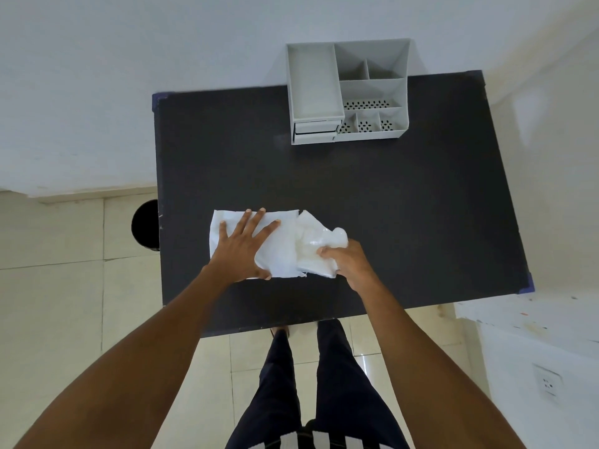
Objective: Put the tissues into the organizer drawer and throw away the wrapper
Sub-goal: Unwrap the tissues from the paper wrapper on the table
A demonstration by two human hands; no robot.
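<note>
A flat white stack of tissues lies on the black table near its front edge. My left hand presses flat on the stack with fingers spread. My right hand grips the crumpled clear plastic wrapper, which hangs off the right end of the tissues. The grey organizer stands at the table's far edge, with small drawers at its lower left front; they look closed.
A round black bin stands on the tiled floor just left of the table. My legs show below the table's front edge. A white ledge sits to the right, with a wall socket below it.
</note>
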